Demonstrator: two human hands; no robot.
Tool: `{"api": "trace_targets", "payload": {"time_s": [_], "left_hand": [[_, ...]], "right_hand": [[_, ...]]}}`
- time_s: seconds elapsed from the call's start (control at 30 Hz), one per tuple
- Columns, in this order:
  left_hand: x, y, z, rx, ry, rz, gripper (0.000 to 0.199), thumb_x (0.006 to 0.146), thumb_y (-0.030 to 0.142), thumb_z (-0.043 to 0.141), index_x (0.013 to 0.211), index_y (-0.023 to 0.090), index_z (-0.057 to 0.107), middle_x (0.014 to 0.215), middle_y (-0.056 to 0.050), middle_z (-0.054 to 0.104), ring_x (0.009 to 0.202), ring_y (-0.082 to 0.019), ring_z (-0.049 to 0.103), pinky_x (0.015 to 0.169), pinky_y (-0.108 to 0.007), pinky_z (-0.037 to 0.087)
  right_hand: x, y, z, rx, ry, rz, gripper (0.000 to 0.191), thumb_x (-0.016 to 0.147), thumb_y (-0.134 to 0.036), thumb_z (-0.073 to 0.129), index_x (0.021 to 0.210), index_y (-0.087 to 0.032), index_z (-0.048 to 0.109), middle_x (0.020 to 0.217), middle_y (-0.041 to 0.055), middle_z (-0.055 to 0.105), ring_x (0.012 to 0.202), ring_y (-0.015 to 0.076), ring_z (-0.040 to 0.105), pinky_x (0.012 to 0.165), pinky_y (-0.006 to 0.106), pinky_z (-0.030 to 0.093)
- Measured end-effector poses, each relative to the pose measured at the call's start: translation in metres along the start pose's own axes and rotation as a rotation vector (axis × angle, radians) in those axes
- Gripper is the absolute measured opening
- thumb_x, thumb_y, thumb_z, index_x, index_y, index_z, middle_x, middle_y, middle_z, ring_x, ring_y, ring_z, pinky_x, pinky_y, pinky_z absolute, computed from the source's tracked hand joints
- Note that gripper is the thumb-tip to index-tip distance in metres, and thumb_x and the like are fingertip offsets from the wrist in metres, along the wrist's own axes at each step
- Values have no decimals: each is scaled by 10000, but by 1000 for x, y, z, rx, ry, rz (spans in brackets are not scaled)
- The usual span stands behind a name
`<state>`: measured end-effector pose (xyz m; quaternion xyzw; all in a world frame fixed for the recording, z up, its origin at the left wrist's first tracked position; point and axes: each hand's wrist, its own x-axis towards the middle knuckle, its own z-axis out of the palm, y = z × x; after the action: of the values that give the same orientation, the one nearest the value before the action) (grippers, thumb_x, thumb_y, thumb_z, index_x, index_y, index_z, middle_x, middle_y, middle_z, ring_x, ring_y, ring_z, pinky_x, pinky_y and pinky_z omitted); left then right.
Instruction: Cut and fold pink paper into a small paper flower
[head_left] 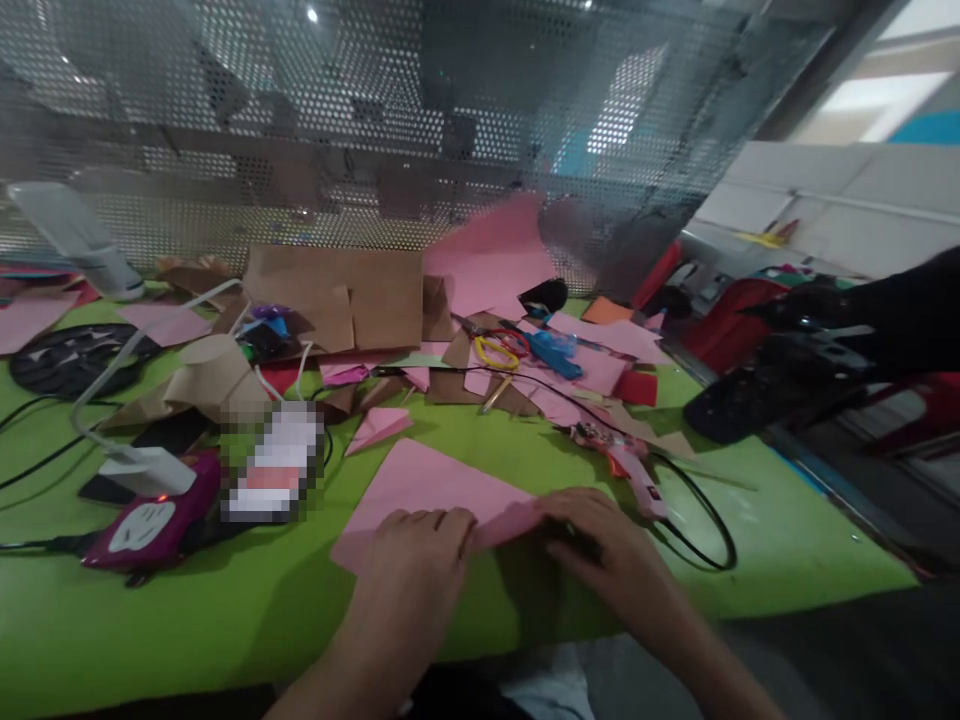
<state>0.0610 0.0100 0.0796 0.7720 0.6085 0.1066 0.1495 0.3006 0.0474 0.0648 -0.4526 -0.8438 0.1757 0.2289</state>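
A sheet of pink paper (pixel 420 490) lies on the green table in front of me, its right part raised along the near edge. My left hand (pixel 416 555) presses on its near side with the fingers together and bent over the edge. At the paper's right corner, my right hand (pixel 604 545) is closed, pinching the corner between thumb and fingers; the thumb tip is partly in shadow. Just beyond the sheet lies a smaller folded piece of pink paper (pixel 381 428). A pink hot glue gun (pixel 634 475) with a black cord rests right of my right hand.
Left of the paper are a phone (pixel 277 460), a purple power strip (pixel 161 525) and a white charger (pixel 146 470). A cardboard box (pixel 337 295), yellow-handled scissors (pixel 495 352), a pencil (pixel 495 393) and paper scraps spread behind. A co-worker's dark sleeve (pixel 907 310) reaches in at right.
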Motion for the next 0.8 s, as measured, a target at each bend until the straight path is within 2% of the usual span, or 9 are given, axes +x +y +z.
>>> {"api": "trace_targets", "payload": {"time_s": [0.1, 0.33, 0.5, 0.6, 0.8], "left_hand": [[8, -6, -3, -3, -48, -135, 260, 983, 267, 402, 859, 212, 624, 740, -18, 697, 672, -225, 650, 558, -317, 357], [21, -20, 1, 10, -24, -143, 248, 970, 263, 369, 838, 199, 568, 849, -32, 664, 769, -216, 622, 633, -315, 371], [27, -20, -1, -37, -29, -174, 164, 938, 269, 412, 918, 207, 563, 862, -38, 686, 775, -221, 642, 646, -320, 388], [29, -21, 0, -44, -54, -219, 137, 921, 283, 443, 873, 211, 548, 792, -22, 672, 731, -216, 632, 624, -312, 376], [30, -23, 3, -96, -45, -265, 119, 914, 286, 453, 872, 220, 543, 808, -13, 681, 740, -205, 626, 627, -295, 351]], "right_hand": [[4, -2, 2, 23, 29, 69, 160, 884, -231, 597, 1028, -237, 667, 998, 59, 721, 973, 242, 626, 851, 403, 498], [15, -6, 10, -82, 60, 83, 285, 882, -212, 591, 1165, -224, 628, 1091, 80, 703, 1000, 261, 620, 864, 446, 481], [6, -3, 15, -206, 66, 4, 306, 931, -209, 506, 1206, -271, 626, 1112, 89, 669, 1000, 256, 613, 829, 439, 494], [1, -1, 18, -299, 80, -43, 321, 930, -206, 498, 1210, -287, 631, 1223, 100, 627, 1081, 284, 586, 852, 469, 478], [0, 2, 19, -415, 131, -190, 400, 904, -174, 493, 1291, -227, 582, 1273, 95, 639, 1094, 278, 585, 875, 441, 447]]}}
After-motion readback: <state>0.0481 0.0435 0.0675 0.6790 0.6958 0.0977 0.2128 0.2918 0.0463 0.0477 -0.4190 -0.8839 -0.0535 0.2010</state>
